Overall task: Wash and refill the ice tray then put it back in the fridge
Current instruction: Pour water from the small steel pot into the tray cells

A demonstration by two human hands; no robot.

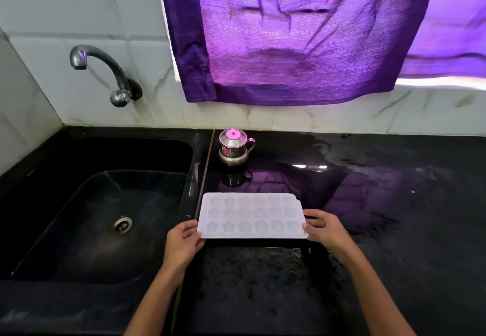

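Note:
A white ice tray (pixel 251 216) with star and flower shaped cells is held level just above the black countertop, right of the sink. My left hand (pixel 184 241) grips its near left corner. My right hand (pixel 322 226) grips its right end. The cells look pale; I cannot tell whether they hold water. The fridge is not in view.
A black sink (pixel 79 204) with a metal drain lies to the left, under a wall tap (pixel 102 72). A small steel pot (pixel 233 146) stands behind the tray. The black countertop (pixel 394 204) is wet. A purple curtain (pixel 302 33) hangs over the window.

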